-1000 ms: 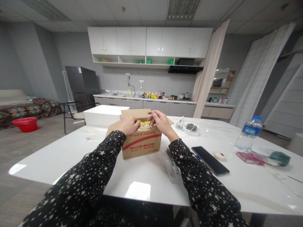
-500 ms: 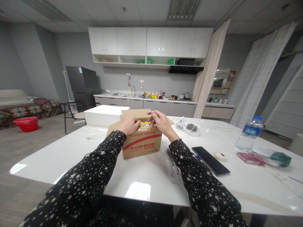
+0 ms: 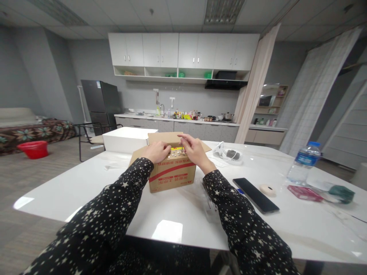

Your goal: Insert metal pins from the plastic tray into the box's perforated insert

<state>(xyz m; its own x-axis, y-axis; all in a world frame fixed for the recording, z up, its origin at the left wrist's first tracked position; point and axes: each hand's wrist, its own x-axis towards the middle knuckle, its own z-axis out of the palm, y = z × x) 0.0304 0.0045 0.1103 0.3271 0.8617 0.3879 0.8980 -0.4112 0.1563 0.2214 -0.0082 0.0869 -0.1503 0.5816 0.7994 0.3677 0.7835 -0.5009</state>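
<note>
A brown cardboard box (image 3: 172, 178) with red print stands on the white table with its flaps open. My left hand (image 3: 157, 152) lies closed on the box's upper left, fingers curled at its front flap. Beside those fingers, several small round silvery heads (image 3: 172, 155) sit along the flap. My right hand (image 3: 195, 151) is over the right end of this row, thumb and fingers pinched on a thin upright nail-like pin (image 3: 182, 150). Its lower end is at the flap; whether it passes through the cardboard is too small to tell.
A clear container (image 3: 210, 208) of thin metal pieces lies partly under my right sleeve. To the right are a black phone (image 3: 255, 195), a round pale case (image 3: 267, 190), a pink packet (image 3: 305, 193) and a water bottle (image 3: 304, 163). A white box (image 3: 126, 139) stands behind left.
My right fingers have shifted slightly, and the thin upright pin now shows beneath them. My left hand and the cardboard box stay in place.
</note>
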